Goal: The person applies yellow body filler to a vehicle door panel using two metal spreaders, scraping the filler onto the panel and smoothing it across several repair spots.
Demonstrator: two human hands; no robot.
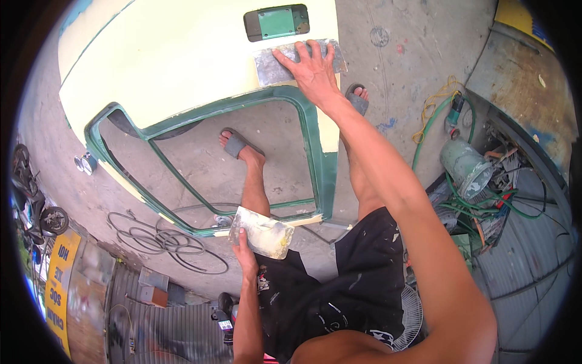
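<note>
Fingers splayed, our right hand [316, 76] holds a grey metal sheet [276, 68] against a cream door [170, 60], between its handle opening and green window frame. Our left hand [245, 258] grips a putty-smeared plate [264, 233], thumb on top, at the frame's near edge. At right stands a bucket [462, 164], contents unclear, near a power tool [453, 115] and green hose [425, 136]; a dark cable [163, 241] coils at left.

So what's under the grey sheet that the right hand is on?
The cream panel shows around the grey sheet, so it lies beneath. The patch right under the sheet is covered; I can't see it. The right hand hides some of the sheet too.
</note>
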